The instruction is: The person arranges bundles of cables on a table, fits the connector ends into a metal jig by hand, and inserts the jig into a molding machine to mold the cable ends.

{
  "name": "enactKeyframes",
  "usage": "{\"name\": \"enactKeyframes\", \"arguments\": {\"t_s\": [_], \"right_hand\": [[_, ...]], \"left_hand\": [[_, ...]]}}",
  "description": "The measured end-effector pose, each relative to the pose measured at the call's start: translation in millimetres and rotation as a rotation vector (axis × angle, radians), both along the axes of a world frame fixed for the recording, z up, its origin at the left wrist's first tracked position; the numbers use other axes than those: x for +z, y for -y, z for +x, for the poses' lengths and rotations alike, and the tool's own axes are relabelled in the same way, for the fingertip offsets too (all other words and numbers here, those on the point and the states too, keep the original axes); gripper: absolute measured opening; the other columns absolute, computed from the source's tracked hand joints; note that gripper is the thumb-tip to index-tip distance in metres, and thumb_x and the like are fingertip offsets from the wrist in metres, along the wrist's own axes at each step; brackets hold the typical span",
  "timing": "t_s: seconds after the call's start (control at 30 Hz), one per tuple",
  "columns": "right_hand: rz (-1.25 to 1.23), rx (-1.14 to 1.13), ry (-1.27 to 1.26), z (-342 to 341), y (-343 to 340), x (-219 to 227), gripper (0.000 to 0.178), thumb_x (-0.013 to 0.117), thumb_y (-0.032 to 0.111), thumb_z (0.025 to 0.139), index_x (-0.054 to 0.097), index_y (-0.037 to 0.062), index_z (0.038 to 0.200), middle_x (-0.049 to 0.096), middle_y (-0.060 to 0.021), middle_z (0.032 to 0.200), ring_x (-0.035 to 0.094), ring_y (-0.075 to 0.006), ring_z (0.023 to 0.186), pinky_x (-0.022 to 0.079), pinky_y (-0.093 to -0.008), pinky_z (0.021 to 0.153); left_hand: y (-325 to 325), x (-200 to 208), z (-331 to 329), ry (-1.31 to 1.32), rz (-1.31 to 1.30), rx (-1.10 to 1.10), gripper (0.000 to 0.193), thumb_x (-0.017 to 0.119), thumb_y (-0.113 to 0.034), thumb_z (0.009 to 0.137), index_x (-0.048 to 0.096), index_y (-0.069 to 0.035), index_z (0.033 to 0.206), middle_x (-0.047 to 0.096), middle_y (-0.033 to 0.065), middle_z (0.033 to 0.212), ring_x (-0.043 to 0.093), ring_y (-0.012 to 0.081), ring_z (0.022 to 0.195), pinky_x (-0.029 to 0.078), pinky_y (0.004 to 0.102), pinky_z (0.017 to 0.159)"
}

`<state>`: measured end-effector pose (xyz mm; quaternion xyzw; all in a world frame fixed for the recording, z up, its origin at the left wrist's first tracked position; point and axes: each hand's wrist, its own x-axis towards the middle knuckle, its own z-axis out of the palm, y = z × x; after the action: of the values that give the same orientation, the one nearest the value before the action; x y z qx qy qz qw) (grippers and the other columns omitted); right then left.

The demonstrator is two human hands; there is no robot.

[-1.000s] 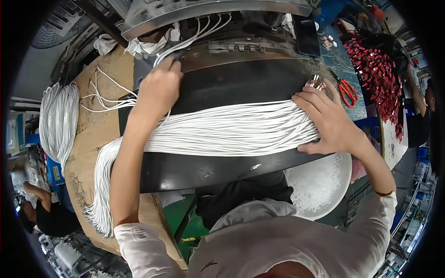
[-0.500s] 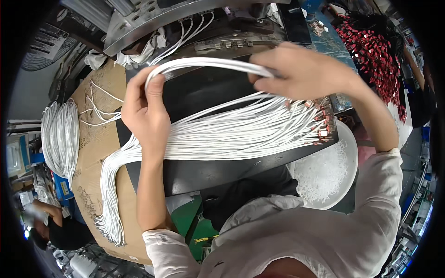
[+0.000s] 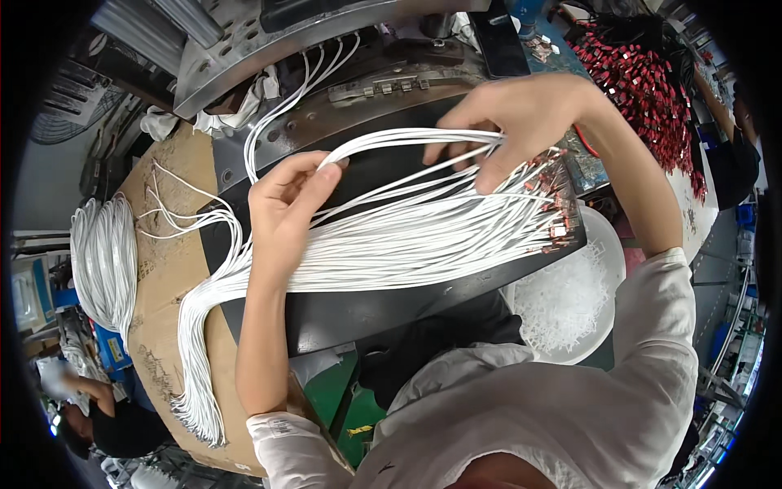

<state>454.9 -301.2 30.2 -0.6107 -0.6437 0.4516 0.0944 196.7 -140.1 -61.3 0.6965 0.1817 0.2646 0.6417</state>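
My left hand (image 3: 285, 208) pinches several white cables (image 3: 399, 138) between thumb and fingers, and they arch over toward the right. At their other end my right hand (image 3: 517, 130) holds them loosely, its fingers curled under the cables and its thumb standing apart. Below both hands a thick bundle of white cables (image 3: 391, 248) lies across a black board (image 3: 342, 322). Small reddish metal terminals (image 3: 558, 216) tip its right end. Leftward, the bundle bends down past my left wrist over the brown cardboard (image 3: 159, 301).
A press-like metal machine (image 3: 269, 61) stands behind, with several white cables running to it. A coiled white cable bundle (image 3: 104, 265) is at left. At right are a bowl (image 3: 607, 314) of small clear pieces and a red-tipped pile (image 3: 639, 98). Another person (image 3: 122, 428) is at lower left.
My left hand has moved slightly right and down, and the arched cables sit lower. My right thumb has spread away from the fingers. More loose cables show left of my left hand.
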Motion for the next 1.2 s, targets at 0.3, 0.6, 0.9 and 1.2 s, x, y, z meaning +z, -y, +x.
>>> {"name": "enactKeyframes", "arguments": {"t_s": [0.3, 0.6, 0.9, 1.2], "right_hand": [[0.207, -0.449, -0.208, 56, 56, 4, 0.032, 0.067, 0.032, 0.102, 0.07, 0.0002, 0.103, 0.066, -0.0015, 0.076, 0.058, -0.0063, 0.064, 0.045, -0.0233, 0.056], [0.216, -0.31, -0.507, 64, 26, -33, 0.085, 0.039, 0.072, 0.103, 0.063, -0.0023, 0.136, 0.066, -0.0163, 0.13, 0.065, -0.0172, 0.109, 0.053, -0.0327, 0.086], [0.486, -0.439, 0.811, 2, -32, -81, 0.041, 0.068, 0.026, 0.097, 0.058, -0.001, 0.126, 0.057, -0.0214, 0.117, 0.057, -0.0443, 0.113, 0.045, -0.0529, 0.1], [0.424, -0.657, 0.053, -12, 0, -81, 0.021, 0.067, 0.018, 0.1, 0.064, -0.0009, 0.107, 0.071, -0.0145, 0.092, 0.068, -0.0254, 0.084, 0.053, -0.0367, 0.072]], "left_hand": [[-33, 55, 14, -0.245, -0.192, -0.313, 0.027, 0.061, -0.025, 0.107, 0.068, 0.001, 0.108, 0.043, -0.0083, 0.063, 0.032, 0.0008, 0.053, 0.022, 0.0207, 0.047], [100, 40, 127, -0.098, -0.648, -0.577, 0.022, 0.056, -0.021, 0.11, 0.062, -0.001, 0.113, 0.059, 0.002, 0.088, 0.048, 0.0068, 0.067, 0.039, 0.0215, 0.059], [29, 5, 53, -0.217, -0.536, -0.382, 0.023, 0.063, -0.017, 0.106, 0.062, -0.002, 0.123, 0.068, 0.0066, 0.098, 0.063, 0.01, 0.074, 0.049, 0.0241, 0.06], [36, 3, 60, -0.264, -0.518, -0.267, 0.02, 0.077, -0.003, 0.092, 0.071, 0.001, 0.111, 0.073, 0.0054, 0.096, 0.07, 0.0122, 0.082, 0.06, 0.0267, 0.078]]}}
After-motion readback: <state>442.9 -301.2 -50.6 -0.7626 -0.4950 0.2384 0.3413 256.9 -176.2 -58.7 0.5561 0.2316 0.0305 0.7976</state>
